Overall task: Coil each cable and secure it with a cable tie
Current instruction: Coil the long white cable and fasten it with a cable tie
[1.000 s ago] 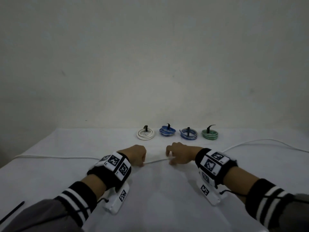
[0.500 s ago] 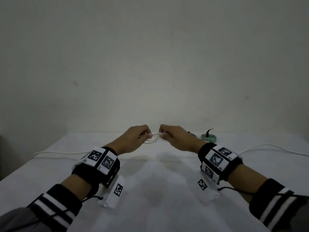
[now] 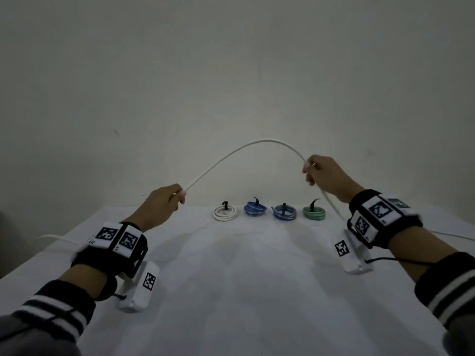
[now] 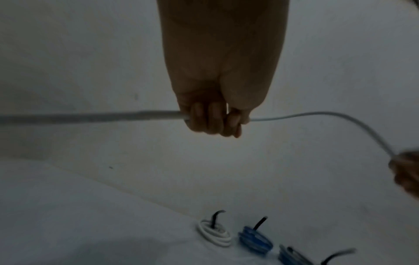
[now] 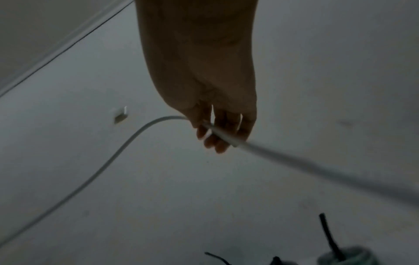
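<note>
A long white cable (image 3: 246, 146) arches in the air between my two raised hands. My left hand (image 3: 164, 201) grips it at the lower left, fingers curled round it (image 4: 211, 120). My right hand (image 3: 321, 173) holds it higher at the right, the cable (image 5: 136, 136) running through its curled fingers (image 5: 215, 136). From each hand the cable trails down to the table, left (image 3: 56, 238) and right (image 3: 334, 206). Several coiled cables with black ties lie in a row at the table's back: white (image 3: 224, 213), blue (image 3: 255, 208), blue-grey (image 3: 284, 212), green (image 3: 313, 213).
The white-covered table (image 3: 244, 291) stretches in front of me, with a plain wall (image 3: 231, 73) right behind it. The finished coils show also in the left wrist view, white coil (image 4: 214, 233) and blue coil (image 4: 255, 240).
Both hands have lifted the white cable off the table and moved apart, the right higher than the left. The cable now bows upward between them.
</note>
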